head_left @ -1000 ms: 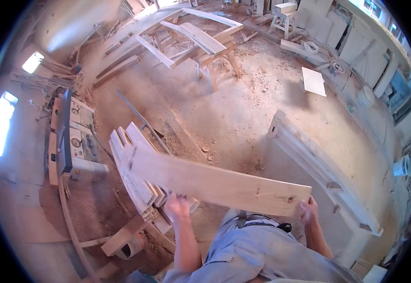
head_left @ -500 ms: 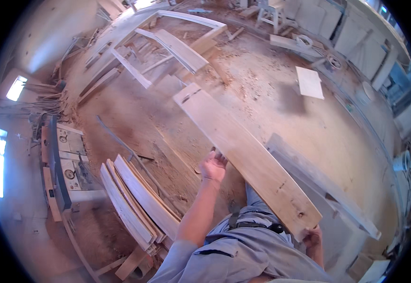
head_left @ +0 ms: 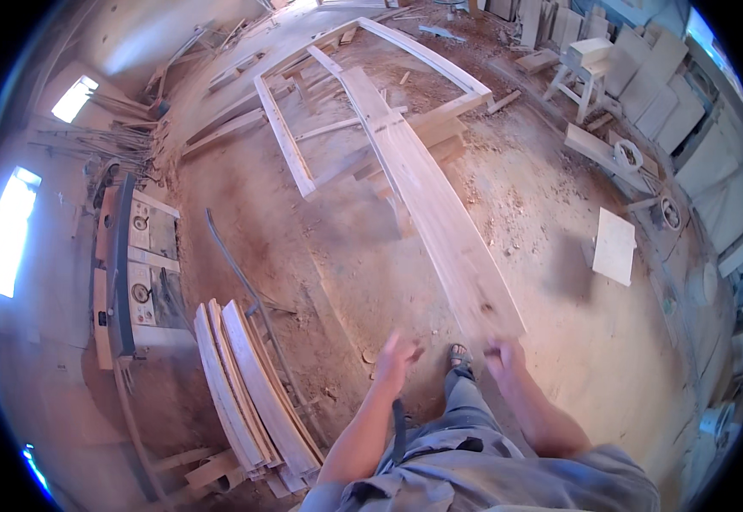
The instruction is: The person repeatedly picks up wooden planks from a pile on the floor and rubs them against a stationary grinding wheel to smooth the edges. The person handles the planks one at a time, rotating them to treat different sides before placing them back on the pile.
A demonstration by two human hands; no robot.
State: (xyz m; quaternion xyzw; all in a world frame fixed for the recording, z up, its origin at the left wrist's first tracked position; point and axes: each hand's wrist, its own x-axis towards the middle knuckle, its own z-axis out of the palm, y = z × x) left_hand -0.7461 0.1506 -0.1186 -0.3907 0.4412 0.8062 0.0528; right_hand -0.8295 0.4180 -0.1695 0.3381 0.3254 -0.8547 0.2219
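A long, wide wooden plank [head_left: 448, 230] stretches away from me, its near end in front of my body and its far part over the wooden frame [head_left: 427, 58]. My right hand [head_left: 505, 358] is closed on the right corner of the near end. Left of that end, apart from the wood, my left hand [head_left: 397, 358] is empty, its fingers loosely bent and somewhat blurred. The frame is made of pale bars and rests on wooden supports above the floor.
Several curved boards [head_left: 256, 388] are stacked at my lower left, beside a dark bent bar [head_left: 233, 260]. A machine with round dials [head_left: 139, 256] stands farther left. At right are a white panel [head_left: 614, 246] and a small stool [head_left: 583, 77]. Shavings litter the floor.
The plank has swung to point forward and moved away from me, its far part now over the frame. My left hand has come off its edge; my right has moved forward with the near end.
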